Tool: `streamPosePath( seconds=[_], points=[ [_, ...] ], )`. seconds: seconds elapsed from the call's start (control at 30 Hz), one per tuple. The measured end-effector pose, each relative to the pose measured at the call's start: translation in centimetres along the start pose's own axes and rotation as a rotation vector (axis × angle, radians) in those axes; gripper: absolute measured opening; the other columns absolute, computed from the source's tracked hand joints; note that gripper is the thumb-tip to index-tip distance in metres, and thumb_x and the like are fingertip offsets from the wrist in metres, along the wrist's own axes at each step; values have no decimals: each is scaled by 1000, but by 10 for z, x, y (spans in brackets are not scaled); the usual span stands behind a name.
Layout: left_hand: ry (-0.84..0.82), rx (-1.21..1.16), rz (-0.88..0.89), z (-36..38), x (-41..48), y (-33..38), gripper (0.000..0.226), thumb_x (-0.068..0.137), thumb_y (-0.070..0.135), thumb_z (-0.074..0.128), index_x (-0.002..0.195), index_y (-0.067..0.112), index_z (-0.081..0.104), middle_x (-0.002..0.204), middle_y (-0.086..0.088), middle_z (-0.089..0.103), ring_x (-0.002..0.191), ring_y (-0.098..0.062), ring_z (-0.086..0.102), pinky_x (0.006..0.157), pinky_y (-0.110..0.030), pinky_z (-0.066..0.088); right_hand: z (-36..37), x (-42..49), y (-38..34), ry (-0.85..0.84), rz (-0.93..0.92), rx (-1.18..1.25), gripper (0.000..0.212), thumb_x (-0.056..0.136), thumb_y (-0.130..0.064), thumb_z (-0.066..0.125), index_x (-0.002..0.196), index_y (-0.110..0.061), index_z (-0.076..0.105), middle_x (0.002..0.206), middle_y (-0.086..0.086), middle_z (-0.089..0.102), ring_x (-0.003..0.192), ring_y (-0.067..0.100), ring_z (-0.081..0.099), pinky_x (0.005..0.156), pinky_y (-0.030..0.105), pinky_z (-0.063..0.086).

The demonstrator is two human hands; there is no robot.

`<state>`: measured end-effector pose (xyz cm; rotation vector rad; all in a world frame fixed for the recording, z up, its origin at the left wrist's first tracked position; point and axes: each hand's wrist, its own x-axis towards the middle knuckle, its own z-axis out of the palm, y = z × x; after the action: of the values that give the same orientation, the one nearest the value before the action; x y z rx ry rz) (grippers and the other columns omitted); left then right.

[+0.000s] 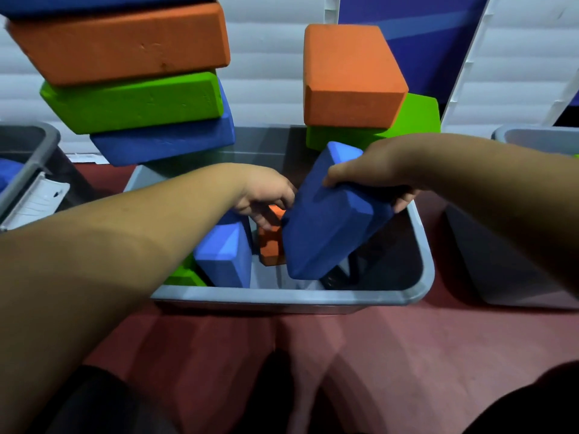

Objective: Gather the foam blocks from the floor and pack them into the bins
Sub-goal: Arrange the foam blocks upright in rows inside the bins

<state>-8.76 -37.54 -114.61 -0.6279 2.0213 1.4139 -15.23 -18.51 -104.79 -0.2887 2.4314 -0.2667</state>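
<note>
A grey bin (291,298) stands on the red floor in front of me. My right hand (372,170) grips a dark blue foam block (329,227), tilted over the bin's right half. My left hand (266,195) reaches into the bin and touches the top of an upright orange block (271,242). A lighter blue block (227,252) and a green block (183,274) stand at the bin's left side.
Stacked blocks rise behind the bin: orange (122,42), green (134,101) and blue (166,139) on the left, orange (351,76) over green (419,114) on the right. Another grey bin (28,158) sits at left, a third (513,270) at right.
</note>
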Motion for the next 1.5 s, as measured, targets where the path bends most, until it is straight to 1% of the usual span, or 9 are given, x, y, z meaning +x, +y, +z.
streamPosePath(
  seconds=[0.23,0.4,0.57,0.7,0.97,1.13,1.23,1.4,1.5],
  points=[
    [-106,-294,123,-35,-36,2,13,88,19,53,95,16,62,84,-6,69,98,-34,64,111,-55,45,11,-11,-41,56,-109,45,66,85,-77,61,95,-12,55,93,14,63,73,30,65,61,34,55],
    [-11,-517,165,-41,-49,-10,50,90,27,51,131,2,64,128,-19,70,118,-39,68,106,-50,53,33,-1,-57,-56,-209,240,41,110,-25,39,101,4,66,82,19,72,37,17,62,40,21,48],
    [168,-388,213,-34,-65,-27,60,80,43,89,127,9,73,118,-8,78,113,-24,74,107,-49,54,44,10,-69,-98,-288,333,31,105,-19,47,104,-2,73,90,11,75,56,16,68,46,19,51],
    [269,-482,209,-48,-80,-39,45,84,26,80,121,2,73,113,-11,78,110,-30,74,107,-48,54,41,15,-74,-78,-333,305,23,101,-17,54,103,-12,76,95,8,73,72,23,68,63,28,52],
    [326,-739,206,-94,-140,-81,30,92,29,50,102,9,69,94,-11,74,77,-29,72,77,-32,54,55,11,-99,210,-314,-185,71,97,-64,50,136,-5,60,137,20,60,121,38,58,95,37,47],
    [458,-802,184,-123,-172,-112,29,90,15,44,79,9,70,95,-15,72,81,-31,72,85,-35,57,72,16,-112,-11,-360,139,72,89,-75,55,107,-7,70,99,18,73,81,34,72,72,43,60],
    [480,-759,117,-130,-182,-118,40,84,12,41,108,2,71,115,-20,73,103,-35,71,100,-43,55,82,17,-121,-69,-428,163,53,95,-57,60,106,-6,69,92,18,75,69,30,75,64,46,63],
    [789,-211,-52,-130,-183,-97,7,82,10,46,76,13,48,66,-8,49,47,-23,46,50,-23,33,90,18,-129,-23,-483,150,46,94,-56,62,102,-11,66,90,15,75,68,27,76,63,46,64],
    [950,331,-198,-126,-171,-86,28,92,20,52,115,7,58,114,-17,60,99,-35,60,76,-37,47,93,25,-126,-64,-480,229,44,97,-53,62,105,-10,67,93,15,74,69,27,75,62,40,62]
  ],
)
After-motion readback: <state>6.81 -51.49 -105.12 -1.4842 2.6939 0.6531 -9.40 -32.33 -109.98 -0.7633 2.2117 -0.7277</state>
